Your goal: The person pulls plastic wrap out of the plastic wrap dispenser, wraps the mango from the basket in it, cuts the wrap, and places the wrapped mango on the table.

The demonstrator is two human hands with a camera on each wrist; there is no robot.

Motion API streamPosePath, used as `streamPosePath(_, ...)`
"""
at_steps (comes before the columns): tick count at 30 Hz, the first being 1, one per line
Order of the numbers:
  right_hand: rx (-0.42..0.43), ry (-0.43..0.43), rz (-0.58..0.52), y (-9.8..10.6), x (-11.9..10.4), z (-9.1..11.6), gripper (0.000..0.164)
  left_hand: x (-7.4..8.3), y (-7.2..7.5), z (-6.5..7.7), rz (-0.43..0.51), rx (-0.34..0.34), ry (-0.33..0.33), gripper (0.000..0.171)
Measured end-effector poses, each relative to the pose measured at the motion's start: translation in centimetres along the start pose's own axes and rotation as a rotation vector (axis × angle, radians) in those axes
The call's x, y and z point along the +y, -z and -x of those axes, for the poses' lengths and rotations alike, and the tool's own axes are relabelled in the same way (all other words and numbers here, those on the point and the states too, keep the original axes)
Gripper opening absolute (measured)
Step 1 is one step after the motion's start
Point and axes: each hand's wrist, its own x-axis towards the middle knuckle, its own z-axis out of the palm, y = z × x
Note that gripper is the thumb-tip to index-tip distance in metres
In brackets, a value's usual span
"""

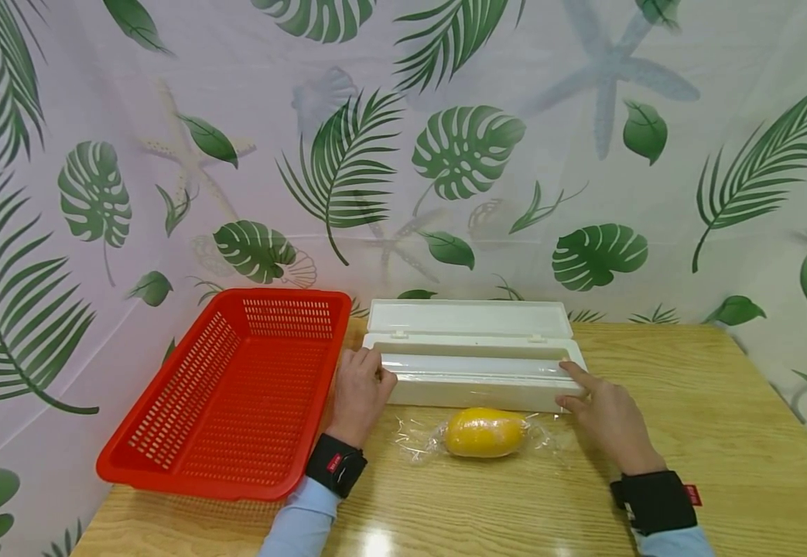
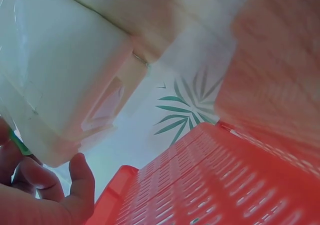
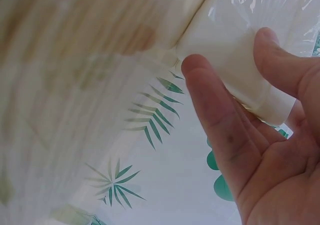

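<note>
A long white plastic wrap box (image 1: 480,394) stands with its lid (image 1: 469,319) flipped back, a roll of clear wrap (image 1: 473,366) inside. At its left end is my left hand (image 1: 364,391), fingers curled and holding the corner; in the left wrist view the thumb (image 2: 81,177) meets that corner. My right hand (image 1: 612,422) is at the right end, index finger over the top edge and thumb on the front, both fairly straight. Film lies shiny over the box front beside the right thumb (image 3: 272,52). A yellow rounded item (image 1: 485,433) wrapped in clear film lies just in front of the box.
A red perforated plastic basket (image 1: 114,464) stands at the left, close beside my left forearm. The wooden table (image 1: 723,433) extends to the right of the box. Behind it hangs a leaf-patterned curtain (image 1: 375,155).
</note>
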Motion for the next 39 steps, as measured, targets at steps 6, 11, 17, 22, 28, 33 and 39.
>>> streamPosePath(6, -0.012, -0.019, -0.011, -0.1, -0.1, -0.1, 0.06, -0.2, 0.0, 0.1, 0.018, 0.004, 0.008, 0.019)
streamPosePath(11, 0.005, 0.006, -0.012, 0.0, -0.2, 0.0, 0.059, -0.5, 0.1, 0.1, -0.002, 0.023, 0.011, 0.019)
streamPosePath(17, 0.01, 0.015, -0.005, 0.1, -0.1, 0.0, 0.059, -0.6, 0.3, 0.0, -0.027, 0.017, 0.008, 0.019)
streamPosePath(22, 0.003, -0.007, -0.013, -0.1, -0.1, -0.1, 0.059, -0.5, 0.4, 0.0, -0.023, -0.002, 0.025, 0.02)
streamPosePath(28, 0.003, -0.005, -0.024, -0.2, 0.0, -0.2, 0.058, -0.7, 0.5, 0.1, -0.02, 0.016, 0.026, 0.02)
streamPosePath(33, -0.01, -0.006, -0.028, -0.1, -0.1, -0.2, 0.059, -0.7, 0.5, 0.2, 0.028, 0.037, 0.056, 0.02)
streamPosePath(39, -0.043, -0.015, -0.031, -0.1, 0.0, -0.1, 0.06, -0.2, 1.0, 0.0, 0.021, -0.036, 0.116, 0.019)
